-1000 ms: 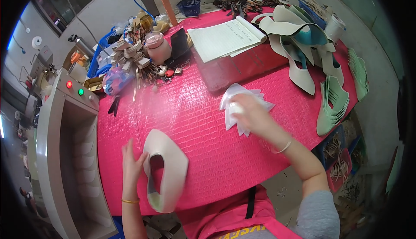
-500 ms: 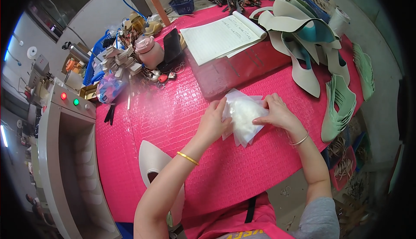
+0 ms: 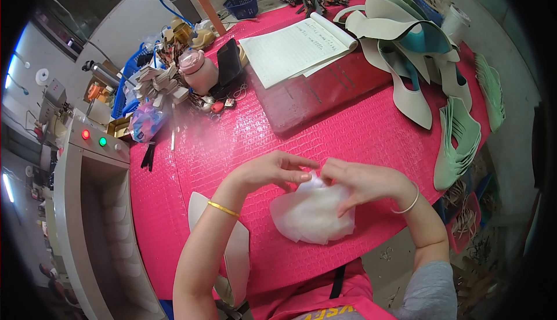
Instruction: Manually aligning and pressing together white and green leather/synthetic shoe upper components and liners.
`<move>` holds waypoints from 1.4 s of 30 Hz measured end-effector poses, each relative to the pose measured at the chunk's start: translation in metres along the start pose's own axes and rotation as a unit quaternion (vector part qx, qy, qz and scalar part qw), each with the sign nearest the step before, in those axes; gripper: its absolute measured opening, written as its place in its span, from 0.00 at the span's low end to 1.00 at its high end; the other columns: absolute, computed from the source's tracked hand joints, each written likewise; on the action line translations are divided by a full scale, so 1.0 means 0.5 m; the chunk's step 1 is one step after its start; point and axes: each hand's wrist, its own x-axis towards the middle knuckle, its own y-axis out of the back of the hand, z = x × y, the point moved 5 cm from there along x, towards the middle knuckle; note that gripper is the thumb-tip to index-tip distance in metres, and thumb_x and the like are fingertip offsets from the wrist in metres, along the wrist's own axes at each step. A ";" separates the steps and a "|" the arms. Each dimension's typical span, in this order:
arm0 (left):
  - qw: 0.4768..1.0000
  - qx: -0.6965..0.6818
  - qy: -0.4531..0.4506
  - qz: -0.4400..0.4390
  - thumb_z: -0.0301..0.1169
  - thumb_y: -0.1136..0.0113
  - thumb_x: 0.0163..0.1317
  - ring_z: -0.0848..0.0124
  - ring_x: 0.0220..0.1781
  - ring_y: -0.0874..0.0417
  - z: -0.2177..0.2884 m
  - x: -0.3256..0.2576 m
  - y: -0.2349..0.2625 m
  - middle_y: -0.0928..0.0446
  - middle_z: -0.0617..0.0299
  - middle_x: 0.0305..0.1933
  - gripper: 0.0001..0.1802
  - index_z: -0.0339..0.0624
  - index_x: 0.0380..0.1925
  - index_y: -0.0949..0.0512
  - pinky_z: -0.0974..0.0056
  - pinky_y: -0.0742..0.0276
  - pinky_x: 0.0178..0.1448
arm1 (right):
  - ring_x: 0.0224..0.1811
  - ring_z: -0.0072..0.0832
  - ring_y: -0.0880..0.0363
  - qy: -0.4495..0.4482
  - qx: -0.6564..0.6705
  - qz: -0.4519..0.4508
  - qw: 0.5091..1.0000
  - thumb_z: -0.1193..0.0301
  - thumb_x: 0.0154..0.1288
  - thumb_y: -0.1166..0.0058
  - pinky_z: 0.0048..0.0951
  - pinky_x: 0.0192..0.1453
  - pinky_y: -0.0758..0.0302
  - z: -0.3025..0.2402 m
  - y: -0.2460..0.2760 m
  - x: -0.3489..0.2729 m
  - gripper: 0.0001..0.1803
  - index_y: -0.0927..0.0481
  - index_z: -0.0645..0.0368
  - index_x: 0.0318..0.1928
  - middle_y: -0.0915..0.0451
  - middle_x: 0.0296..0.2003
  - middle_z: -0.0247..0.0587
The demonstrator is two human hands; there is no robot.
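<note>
Two hands (image 3: pixel 264 170) (image 3: pixel 371 185), white sheets (image 3: pixel 307 217) held

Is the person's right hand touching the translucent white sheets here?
Touching. The head view shows it: the right hand has its thumb laid over the translucent white sheets, near their right side.

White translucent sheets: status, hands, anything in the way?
Left hand, right hand at far edge of white translucent sheets. Lower edges staggered. Only hands cover them; pale cutout lies apart, left.
</note>
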 end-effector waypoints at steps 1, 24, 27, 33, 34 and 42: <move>1.000 0.000 0.000 0.003 0.44 0.38 0.50 0.80 0.30 0.30 -0.004 0.000 0.000 0.27 0.65 0.30 0.30 0.36 0.49 0.29 0.72 0.30 0.35 | 0.36 0.37 0.32 0.002 -0.001 -0.001 1.000 0.64 0.39 0.36 0.32 0.41 0.33 -0.009 -0.002 0.009 0.27 0.35 0.62 0.38 0.34 0.34 0.44; 0.966 0.129 0.057 0.216 0.31 0.41 0.49 0.78 0.27 0.27 -0.037 0.041 0.008 0.25 0.65 0.24 0.10 0.34 0.28 0.24 0.71 0.31 0.31 | 0.30 0.29 0.31 0.157 -0.336 0.292 0.882 0.72 0.42 0.52 0.28 0.34 0.32 -0.042 -0.019 -0.010 0.04 0.31 0.56 0.22 0.32 0.25 0.33; 0.969 0.150 0.027 0.196 0.31 0.41 0.49 0.77 0.27 0.27 -0.027 0.060 0.005 0.26 0.65 0.23 0.11 0.35 0.31 0.23 0.71 0.31 0.32 | 0.29 0.30 0.30 0.106 -0.328 0.290 0.893 0.72 0.42 0.52 0.29 0.33 0.31 -0.038 -0.020 -0.012 0.04 0.32 0.56 0.22 0.33 0.24 0.34; 0.919 0.146 -0.097 0.353 0.34 0.43 0.53 0.71 0.35 0.24 -0.017 0.020 0.031 0.25 0.53 0.38 0.21 0.43 0.48 0.31 0.66 0.28 0.35 | 0.29 0.33 0.28 -0.034 -0.183 0.333 0.924 0.76 0.47 0.50 0.29 0.31 0.30 0.036 0.013 -0.031 0.04 0.30 0.60 0.26 0.30 0.25 0.40; 0.919 0.148 -0.097 0.353 0.34 0.43 0.53 0.71 0.35 0.24 -0.017 0.002 0.030 0.25 0.53 0.38 0.21 0.43 0.48 0.31 0.66 0.28 0.35 | 0.29 0.32 0.27 -0.039 -0.122 0.354 0.926 0.78 0.50 0.49 0.26 0.32 0.30 0.045 0.022 -0.039 0.04 0.28 0.61 0.29 0.28 0.26 0.41; 0.960 -0.206 -0.036 0.187 0.33 0.44 0.55 0.67 0.49 0.28 -0.121 -0.052 -0.018 0.30 0.57 0.49 0.26 0.37 0.53 0.37 0.61 0.30 0.51 | 0.31 0.16 0.31 -0.095 0.267 0.416 0.864 0.77 0.57 0.51 0.19 0.35 0.32 0.090 0.019 -0.057 0.03 0.29 0.63 0.32 0.28 0.26 0.32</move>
